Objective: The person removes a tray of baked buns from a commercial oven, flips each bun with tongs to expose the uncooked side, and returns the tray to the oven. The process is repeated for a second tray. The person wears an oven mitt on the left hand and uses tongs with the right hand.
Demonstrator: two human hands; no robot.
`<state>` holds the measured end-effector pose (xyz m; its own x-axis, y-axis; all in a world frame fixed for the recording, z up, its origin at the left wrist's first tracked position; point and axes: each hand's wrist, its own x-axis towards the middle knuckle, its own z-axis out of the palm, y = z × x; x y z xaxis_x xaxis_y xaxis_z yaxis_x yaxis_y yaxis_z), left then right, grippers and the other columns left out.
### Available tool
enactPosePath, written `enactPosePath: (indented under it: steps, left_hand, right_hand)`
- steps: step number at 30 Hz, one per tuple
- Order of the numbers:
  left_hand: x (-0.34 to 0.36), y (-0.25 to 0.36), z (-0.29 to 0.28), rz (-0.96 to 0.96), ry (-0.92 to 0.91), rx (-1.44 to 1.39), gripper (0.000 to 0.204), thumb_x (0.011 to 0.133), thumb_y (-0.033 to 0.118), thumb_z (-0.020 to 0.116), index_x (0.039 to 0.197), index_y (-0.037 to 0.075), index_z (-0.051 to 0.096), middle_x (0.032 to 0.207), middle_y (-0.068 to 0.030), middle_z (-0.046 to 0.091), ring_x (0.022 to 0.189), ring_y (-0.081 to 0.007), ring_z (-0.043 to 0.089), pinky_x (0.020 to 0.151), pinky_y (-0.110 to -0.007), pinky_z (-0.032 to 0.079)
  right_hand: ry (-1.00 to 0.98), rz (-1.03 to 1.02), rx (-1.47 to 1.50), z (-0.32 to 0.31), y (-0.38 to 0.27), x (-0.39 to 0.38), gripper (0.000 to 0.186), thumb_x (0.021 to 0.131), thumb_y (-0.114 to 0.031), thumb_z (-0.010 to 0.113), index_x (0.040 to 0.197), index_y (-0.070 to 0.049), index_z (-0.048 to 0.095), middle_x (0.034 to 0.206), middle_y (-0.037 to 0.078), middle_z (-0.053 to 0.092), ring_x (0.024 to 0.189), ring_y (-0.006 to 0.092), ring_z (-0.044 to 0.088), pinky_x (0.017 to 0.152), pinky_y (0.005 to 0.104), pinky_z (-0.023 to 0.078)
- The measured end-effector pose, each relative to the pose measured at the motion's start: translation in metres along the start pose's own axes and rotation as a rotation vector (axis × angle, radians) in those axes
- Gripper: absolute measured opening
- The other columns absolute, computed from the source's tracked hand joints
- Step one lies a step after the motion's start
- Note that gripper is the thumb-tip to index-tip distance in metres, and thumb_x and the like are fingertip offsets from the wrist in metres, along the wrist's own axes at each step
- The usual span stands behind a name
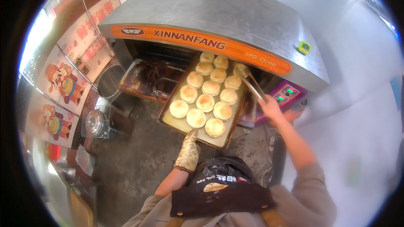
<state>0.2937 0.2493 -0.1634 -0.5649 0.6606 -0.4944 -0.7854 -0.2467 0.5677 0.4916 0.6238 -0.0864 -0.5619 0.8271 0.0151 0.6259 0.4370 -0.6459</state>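
Pastries [205, 103], beyond left hand [188, 153], near right hand [270, 108]

A dark-rimmed rectangular baking tray [235, 111] with a pale base carries round, flat, brown-topped buns [205, 103] in three lengthwise rows.

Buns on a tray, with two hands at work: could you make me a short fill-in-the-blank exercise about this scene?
The right hand holds a pair of metal ____.
Only the ____ hand wears a patterned mitt.
The tray of round buns sticks out of the ____.
The small digital device has a bright ____ case.

Missing words: tongs; left; oven; green.
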Motion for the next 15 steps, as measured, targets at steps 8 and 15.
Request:
enactPosePath:
  steps: [8,15]
  left_hand:
    - [0.003,-0.016,0.007,0.075,0.053,0.064,0.047,0.118,0.023,0.064,0.155,-0.006,0.06,0.155,-0.0187,0.067,0.145,-0.0288,0.062,0.123,-0.044,0.051]
    - [-0.001,-0.028,0.023,0.157,0.154,0.042,0.053,0.115,0.026,0.069,0.157,-0.006,0.059,0.155,-0.0166,0.067,0.14,-0.0284,0.066,0.122,-0.044,0.054]
  right_hand:
    - [-0.481,0.704,0.934,0.04,-0.006,0.137,0.031,0.116,-0.038,0.073,0.11,-0.008,0.067,0.09,0.007,0.059,0.061,0.0084,0.046,0.05,0.021,0.042]
    - [-0.715,0.802,1.179,0.046,0.036,0.189,0.031,0.116,-0.034,0.072,0.115,-0.003,0.068,0.089,0.008,0.059,0.063,0.012,0.048,0.046,0.0207,0.04]
